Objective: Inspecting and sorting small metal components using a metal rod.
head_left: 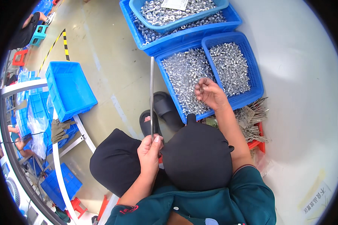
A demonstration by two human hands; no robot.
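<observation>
My left hand (149,153) is closed around the lower end of a long, thin metal rod (151,93). The rod stands nearly upright in the view, its far end close to the corner of a blue bin (169,88). Over that bin, my right hand (211,94) has its fingers curled together; whatever sits between them is too small to make out. Loose small silver metal sleeves (182,71) fill the bin beneath it. A blue basket (254,63) of similar small parts rests at the bin's right side.
Farther off, a larger blue bin (191,39) of metal parts carries a light blue basket (184,26). Thin metal rods (253,122) lie in a red tray (260,145) by my right forearm. Leftward are a blue crate (71,88), a white frame (82,131) and stools (19,58).
</observation>
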